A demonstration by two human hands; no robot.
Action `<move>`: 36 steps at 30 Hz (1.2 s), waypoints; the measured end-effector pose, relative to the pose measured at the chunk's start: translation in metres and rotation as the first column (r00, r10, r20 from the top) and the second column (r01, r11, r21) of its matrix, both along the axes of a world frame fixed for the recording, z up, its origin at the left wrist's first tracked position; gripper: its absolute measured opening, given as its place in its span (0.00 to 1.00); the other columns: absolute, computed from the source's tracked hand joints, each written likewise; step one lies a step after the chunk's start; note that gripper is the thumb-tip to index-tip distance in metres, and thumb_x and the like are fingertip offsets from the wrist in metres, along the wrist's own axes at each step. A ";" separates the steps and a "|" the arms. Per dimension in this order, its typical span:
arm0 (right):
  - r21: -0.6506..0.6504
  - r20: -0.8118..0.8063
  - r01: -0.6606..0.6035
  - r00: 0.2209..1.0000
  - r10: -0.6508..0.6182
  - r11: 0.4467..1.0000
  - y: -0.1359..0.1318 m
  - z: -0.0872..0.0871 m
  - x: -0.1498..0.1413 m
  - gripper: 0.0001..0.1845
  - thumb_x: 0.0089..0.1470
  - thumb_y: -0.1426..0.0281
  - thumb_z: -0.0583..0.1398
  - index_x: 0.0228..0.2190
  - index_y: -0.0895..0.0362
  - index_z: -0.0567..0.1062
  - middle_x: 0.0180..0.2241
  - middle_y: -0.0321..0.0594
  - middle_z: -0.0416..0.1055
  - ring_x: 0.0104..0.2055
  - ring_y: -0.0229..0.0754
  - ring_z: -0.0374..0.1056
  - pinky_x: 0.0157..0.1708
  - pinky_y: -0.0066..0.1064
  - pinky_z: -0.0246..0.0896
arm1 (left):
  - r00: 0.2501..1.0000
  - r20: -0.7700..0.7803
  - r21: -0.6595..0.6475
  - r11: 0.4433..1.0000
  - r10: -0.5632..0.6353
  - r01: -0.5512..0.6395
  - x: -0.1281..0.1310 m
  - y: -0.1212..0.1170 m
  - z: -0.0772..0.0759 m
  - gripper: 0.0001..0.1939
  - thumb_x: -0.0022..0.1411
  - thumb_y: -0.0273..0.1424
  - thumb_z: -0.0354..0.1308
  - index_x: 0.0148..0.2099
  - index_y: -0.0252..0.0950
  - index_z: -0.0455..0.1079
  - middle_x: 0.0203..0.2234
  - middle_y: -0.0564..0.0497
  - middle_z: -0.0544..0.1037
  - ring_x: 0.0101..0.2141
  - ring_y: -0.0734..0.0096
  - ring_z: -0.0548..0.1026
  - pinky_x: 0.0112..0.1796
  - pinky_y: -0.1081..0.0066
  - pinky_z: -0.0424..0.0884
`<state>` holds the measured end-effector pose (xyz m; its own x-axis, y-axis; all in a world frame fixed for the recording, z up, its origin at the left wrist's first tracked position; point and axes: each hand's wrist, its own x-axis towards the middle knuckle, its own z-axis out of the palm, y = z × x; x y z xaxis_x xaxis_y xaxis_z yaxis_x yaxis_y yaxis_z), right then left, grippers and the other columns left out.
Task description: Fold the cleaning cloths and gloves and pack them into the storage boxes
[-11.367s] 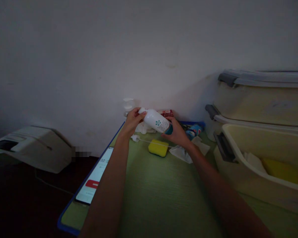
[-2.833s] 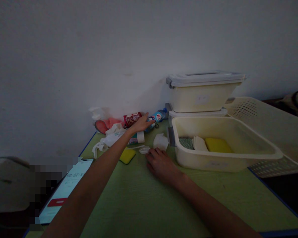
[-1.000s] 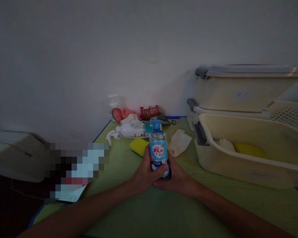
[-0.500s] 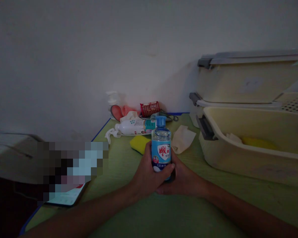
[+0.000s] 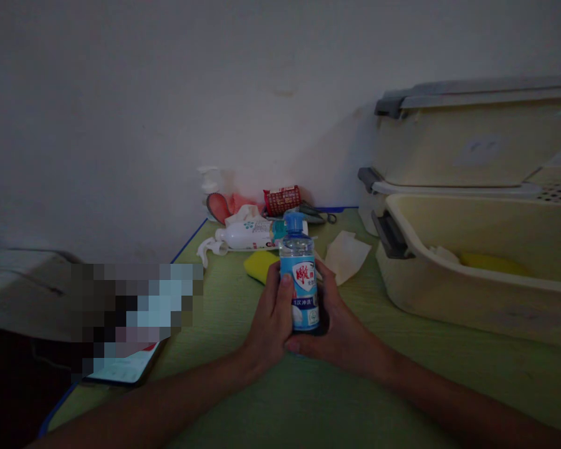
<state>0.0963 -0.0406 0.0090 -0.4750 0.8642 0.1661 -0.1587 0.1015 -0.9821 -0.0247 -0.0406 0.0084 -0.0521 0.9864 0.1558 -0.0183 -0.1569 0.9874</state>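
Note:
A clear dish soap bottle (image 5: 303,284) with a blue cap and a blue printed label stands nearly upright between my two hands. My left hand (image 5: 273,318) grips its left side, the thumb lying along the label. Around the right side and lower edge wraps my right hand (image 5: 339,324), with its thumb near the bottle's base. Just behind, partly covered by my left hand, is a yellow sponge (image 5: 259,267). A white bottle (image 5: 245,236) lies on its side farther back, beside a white spray trigger head (image 5: 210,249). A pale cloth or paper sheet (image 5: 348,257) rests to the right.
An open cream bin (image 5: 458,305) with something yellow inside stands on the green table (image 5: 243,405) at right, before a stacked lidded bin (image 5: 449,149). A red patterned packet (image 5: 282,199) lies by the wall. A phone (image 5: 126,368) sits at the left edge.
The bottle has turned a little in my hands and shifted slightly left. My left thumb has moved from across its lower front up to the label's left side.

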 end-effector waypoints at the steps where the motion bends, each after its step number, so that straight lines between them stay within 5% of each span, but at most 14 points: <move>1: 0.003 -0.003 0.018 1.000 -0.018 1.000 0.000 -0.002 0.000 0.53 0.37 0.69 0.68 0.55 0.51 0.41 0.55 0.49 0.55 0.53 0.46 0.61 0.49 0.42 0.61 | 0.999 -0.001 -0.008 0.999 0.038 -0.038 0.000 0.001 0.000 0.20 0.61 0.48 0.45 0.45 0.38 0.63 0.37 0.49 0.73 0.39 0.66 0.71 0.41 0.70 0.67; 7: -0.100 -0.048 -0.036 0.998 0.031 0.994 -0.001 -0.001 0.005 0.42 0.42 0.70 0.62 0.55 0.50 0.46 0.52 0.43 0.59 0.49 0.42 0.62 0.46 0.37 0.62 | 0.997 0.006 0.052 0.996 0.077 -0.077 -0.003 0.007 0.000 0.17 0.61 0.44 0.49 0.44 0.39 0.64 0.38 0.51 0.74 0.41 0.67 0.71 0.43 0.71 0.66; 13: -0.234 -0.058 -0.091 0.995 0.079 0.968 -0.003 0.003 0.011 0.45 0.39 0.71 0.61 0.57 0.51 0.48 0.52 0.40 0.61 0.49 0.43 0.62 0.47 0.36 0.61 | 0.994 0.068 -0.013 0.996 -0.086 0.087 -0.006 0.005 -0.003 0.21 0.57 0.45 0.54 0.49 0.39 0.64 0.44 0.49 0.73 0.49 0.64 0.68 0.44 0.73 0.67; 18: -0.209 -0.049 -0.137 0.990 0.130 0.968 -0.001 0.003 0.011 0.44 0.40 0.69 0.62 0.57 0.51 0.52 0.50 0.40 0.64 0.48 0.44 0.64 0.46 0.37 0.63 | 0.986 0.067 -0.001 0.988 -0.152 0.153 -0.006 0.002 -0.002 0.21 0.59 0.46 0.52 0.50 0.39 0.64 0.44 0.49 0.73 0.47 0.66 0.69 0.47 0.71 0.65; 22: -0.139 -0.013 -0.145 0.989 0.145 0.980 -0.002 0.004 0.006 0.44 0.45 0.64 0.62 0.59 0.50 0.48 0.50 0.40 0.64 0.49 0.43 0.64 0.46 0.37 0.63 | 0.996 0.059 0.007 0.998 -0.068 0.068 -0.006 0.002 -0.001 0.21 0.58 0.48 0.51 0.46 0.38 0.65 0.43 0.49 0.73 0.44 0.66 0.71 0.43 0.71 0.67; 28: 0.015 0.085 0.037 0.996 -0.039 0.999 -0.010 0.004 -0.004 0.50 0.44 0.68 0.63 0.61 0.52 0.41 0.59 0.44 0.54 0.55 0.45 0.59 0.50 0.37 0.61 | 0.985 0.103 -0.060 0.989 0.139 -0.134 -0.003 0.006 0.001 0.22 0.56 0.47 0.53 0.46 0.38 0.63 0.37 0.50 0.75 0.37 0.67 0.73 0.36 0.72 0.70; 31: 0.041 0.128 0.053 0.990 -0.058 0.998 -0.012 0.005 -0.003 0.52 0.42 0.72 0.62 0.62 0.52 0.39 0.57 0.45 0.56 0.49 0.44 0.64 0.45 0.36 0.64 | 0.989 0.114 -0.047 0.995 0.095 -0.090 -0.003 0.007 0.002 0.22 0.53 0.48 0.55 0.42 0.37 0.65 0.32 0.52 0.75 0.33 0.68 0.73 0.32 0.73 0.70; 36: -0.153 0.003 -0.140 0.990 0.142 0.978 -0.007 0.001 0.006 0.55 0.43 0.71 0.61 0.62 0.48 0.31 0.53 0.42 0.61 0.34 0.35 0.65 0.30 0.27 0.65 | 0.995 0.070 -0.002 0.998 -0.064 0.064 -0.005 0.003 0.003 0.21 0.51 0.48 0.57 0.37 0.36 0.66 0.29 0.52 0.74 0.31 0.68 0.71 0.33 0.72 0.70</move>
<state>0.1021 -0.0479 0.0097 -0.5950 0.8032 0.0303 -0.1473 -0.0719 -0.9865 -0.0299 -0.0377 0.0114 0.0002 0.9887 0.1497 -0.0975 -0.1490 0.9840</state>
